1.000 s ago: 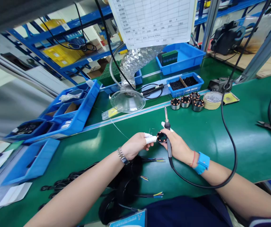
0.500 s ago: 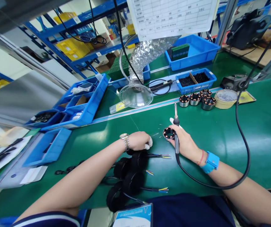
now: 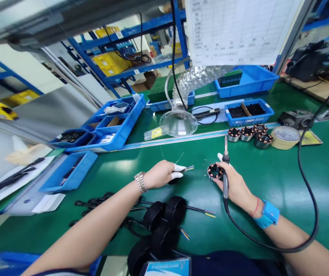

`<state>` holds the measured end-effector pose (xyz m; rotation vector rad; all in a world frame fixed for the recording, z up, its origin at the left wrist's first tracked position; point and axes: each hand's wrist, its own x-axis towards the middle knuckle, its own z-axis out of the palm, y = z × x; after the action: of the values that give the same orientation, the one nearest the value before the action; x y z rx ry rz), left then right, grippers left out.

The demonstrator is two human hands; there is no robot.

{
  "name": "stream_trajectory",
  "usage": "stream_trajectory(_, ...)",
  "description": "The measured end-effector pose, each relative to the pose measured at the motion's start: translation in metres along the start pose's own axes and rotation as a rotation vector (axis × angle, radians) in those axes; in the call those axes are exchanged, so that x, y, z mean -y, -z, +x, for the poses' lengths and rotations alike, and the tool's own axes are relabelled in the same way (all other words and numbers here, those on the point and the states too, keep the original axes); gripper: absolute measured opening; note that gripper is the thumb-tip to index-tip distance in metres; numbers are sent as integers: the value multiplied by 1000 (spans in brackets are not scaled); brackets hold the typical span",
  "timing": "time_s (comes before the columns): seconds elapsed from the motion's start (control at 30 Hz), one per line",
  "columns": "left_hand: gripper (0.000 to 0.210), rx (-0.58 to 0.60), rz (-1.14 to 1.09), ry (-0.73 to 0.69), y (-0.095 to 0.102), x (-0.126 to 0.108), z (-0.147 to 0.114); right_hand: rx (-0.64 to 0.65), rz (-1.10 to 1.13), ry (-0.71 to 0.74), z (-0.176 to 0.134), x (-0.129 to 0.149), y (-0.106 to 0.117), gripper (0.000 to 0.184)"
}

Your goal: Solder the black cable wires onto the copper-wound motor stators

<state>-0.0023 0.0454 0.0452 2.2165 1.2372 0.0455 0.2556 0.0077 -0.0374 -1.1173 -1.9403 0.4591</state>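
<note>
My left hand (image 3: 161, 174), with white covers on its fingertips, pinches a cable whose thin coloured wire ends (image 3: 189, 168) point right. Something dark shows under those fingers, mostly hidden. In my right hand (image 3: 235, 183) are both a soldering iron (image 3: 225, 184), its tip pointing away from me, and a round stator (image 3: 211, 171) with copper windings. The wire ends are apart from the stator. Nearer to me lie several black ring-shaped housings (image 3: 175, 210) with cables, some ending in coloured wires (image 3: 185, 234).
Several stators (image 3: 234, 135) stand beside a round tub (image 3: 285, 138) at the back right. Behind them is a blue bin (image 3: 249, 122) of black parts. A fume funnel (image 3: 178, 124) stands at centre back, blue trays (image 3: 124, 140) at left. The iron's cord (image 3: 303, 134) loops on the right.
My left hand has come away from the black housings and now pinches a cable with its wire ends showing. The view has shifted. My right hand still holds the iron and stator.
</note>
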Motion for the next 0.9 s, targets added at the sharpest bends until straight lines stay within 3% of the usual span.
stream_trajectory(0.13, 23, -138, -146, 24, -13, 0, -15, -56, 18, 37, 11, 26, 8, 32)
stream_trajectory(0.33, 13, -273, -119, -73, -40, -8, -21, 124, 53, 62, 29, 62, -4, 19)
stream_trajectory(0.5, 20, -369, -190, -176, -39, -9, -26, 131, 108, -24, 31, 69, -9, 17)
stream_trajectory(0.63, 25, -555, -362, -94, -36, -6, -27, 83, 127, -75, 31, 71, -7, 16)
stream_trajectory(0.7, 29, -520, -497, -41, -35, -5, -25, 63, 135, -87, 31, 71, -8, 18)
stream_trajectory(0.77, 36, -405, -622, -29, -35, -6, -22, 48, 147, -89, 30, 69, -10, 19)
stream_trajectory(0.9, 26, -295, -630, -54, -35, -10, -17, 29, 168, -94, 28, 65, -14, 21)
